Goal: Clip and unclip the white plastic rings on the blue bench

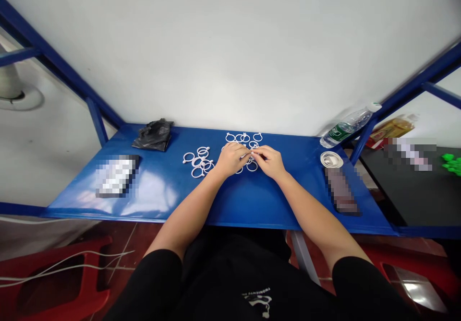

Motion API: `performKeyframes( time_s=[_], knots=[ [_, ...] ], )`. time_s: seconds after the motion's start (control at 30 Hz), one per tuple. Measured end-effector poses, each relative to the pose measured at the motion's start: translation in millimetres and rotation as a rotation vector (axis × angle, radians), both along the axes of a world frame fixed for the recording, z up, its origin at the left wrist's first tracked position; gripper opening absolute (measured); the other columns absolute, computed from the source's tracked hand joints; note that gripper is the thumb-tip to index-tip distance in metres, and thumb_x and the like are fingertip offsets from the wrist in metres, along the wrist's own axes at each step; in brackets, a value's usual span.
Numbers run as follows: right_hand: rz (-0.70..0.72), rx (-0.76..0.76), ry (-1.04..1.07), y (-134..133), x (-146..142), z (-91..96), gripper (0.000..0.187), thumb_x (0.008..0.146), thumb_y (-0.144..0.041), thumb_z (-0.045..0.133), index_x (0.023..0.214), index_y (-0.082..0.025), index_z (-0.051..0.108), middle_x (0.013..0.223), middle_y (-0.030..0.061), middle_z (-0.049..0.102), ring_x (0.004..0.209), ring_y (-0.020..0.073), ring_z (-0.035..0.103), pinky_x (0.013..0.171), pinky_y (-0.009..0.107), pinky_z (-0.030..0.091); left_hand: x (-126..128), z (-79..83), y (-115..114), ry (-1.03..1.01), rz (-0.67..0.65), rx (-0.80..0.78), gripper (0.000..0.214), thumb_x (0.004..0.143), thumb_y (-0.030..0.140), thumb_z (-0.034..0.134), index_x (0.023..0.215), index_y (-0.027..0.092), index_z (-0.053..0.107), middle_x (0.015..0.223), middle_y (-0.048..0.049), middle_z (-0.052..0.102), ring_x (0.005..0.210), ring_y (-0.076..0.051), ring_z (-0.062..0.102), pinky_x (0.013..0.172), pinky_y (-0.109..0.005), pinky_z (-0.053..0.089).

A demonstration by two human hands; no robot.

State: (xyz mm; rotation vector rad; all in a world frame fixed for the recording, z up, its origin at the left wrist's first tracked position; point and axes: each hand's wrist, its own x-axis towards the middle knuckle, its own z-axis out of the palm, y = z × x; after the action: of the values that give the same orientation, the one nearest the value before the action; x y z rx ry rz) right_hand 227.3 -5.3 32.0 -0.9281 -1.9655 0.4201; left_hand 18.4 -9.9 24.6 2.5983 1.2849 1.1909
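My left hand (232,160) and my right hand (271,161) meet above the blue table, fingertips pinched together. Between them shows a small white bit that looks like part of a white curtain ring; most of it is hidden by the fingers. More white rings (252,166), each with a small knob on its edge, lie under and beyond both hands. Left of my left forearm sits a loose pile of similar white rings (197,161), some overlapping.
The blue table (151,186) meets a white wall. On it are a crumpled black plastic bag (154,135), a blurred flat object (117,176), a water bottle (345,128) leaning at the right, a white tape roll (331,160) and a blurred dark object (341,191).
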Motion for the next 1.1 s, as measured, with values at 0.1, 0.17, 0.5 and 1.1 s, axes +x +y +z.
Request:
performKeyframes(
  time_s=[0.1, 0.17, 0.5, 1.1],
  knots=[
    [0.04, -0.008, 0.009, 1, 1, 1.6, 0.018, 0.1, -0.036, 0.067, 0.099, -0.028, 0.083, 0.096, 0.0053, 0.081, 0.087, 0.0217, 0.075, 0.079, 0.037, 0.061, -1, 1.4, 0, 0.028, -0.024, 0.0, 0.023, 0.105, 0.033, 0.06, 0.098, 0.025, 0.079, 0.098, -0.0064, 0.079, 0.095, -0.022, 0.071, 0.094, -0.043, 0.051],
    [0.073, -0.027, 0.002, 1, 1, 2.3, 0.017, 0.099, -0.035, 0.068, 0.096, -0.027, 0.083, 0.092, 0.0046, 0.081, 0.081, 0.0207, 0.074, 0.076, 0.036, 0.06, -2, 1.6, 0, 0.054, -0.041, -0.002, 0.023, 0.105, 0.032, 0.059, 0.095, 0.024, 0.078, 0.096, -0.006, 0.079, 0.093, -0.022, 0.07, 0.093, -0.043, 0.05],
    [0.019, -0.212, 0.066, 1, -2, -0.7, 0.024, 0.093, -0.049, 0.074, 0.092, -0.027, 0.083, 0.087, 0.0038, 0.082, 0.075, 0.021, 0.075, 0.072, 0.034, 0.059, -9, 4.9, 3, -0.032, -0.088, 0.017, 0.017, 0.103, 0.033, 0.062, 0.104, 0.024, 0.078, 0.108, -0.0081, 0.078, 0.102, -0.023, 0.072, 0.092, -0.041, 0.054],
    [0.024, -0.208, -0.26, 31, 21, -20.3, 0.023, 0.097, -0.028, 0.067, 0.116, -0.026, 0.079, 0.126, 0.0089, 0.074, 0.079, 0.0182, 0.071, 0.085, 0.041, 0.06, -101, -4.6, 31, -0.132, 0.571, -0.126, 0.009, 0.079, 0.019, 0.068, 0.083, 0.024, 0.075, 0.086, -0.0087, 0.076, 0.087, -0.028, 0.066, 0.09, -0.048, 0.049]
  ],
)
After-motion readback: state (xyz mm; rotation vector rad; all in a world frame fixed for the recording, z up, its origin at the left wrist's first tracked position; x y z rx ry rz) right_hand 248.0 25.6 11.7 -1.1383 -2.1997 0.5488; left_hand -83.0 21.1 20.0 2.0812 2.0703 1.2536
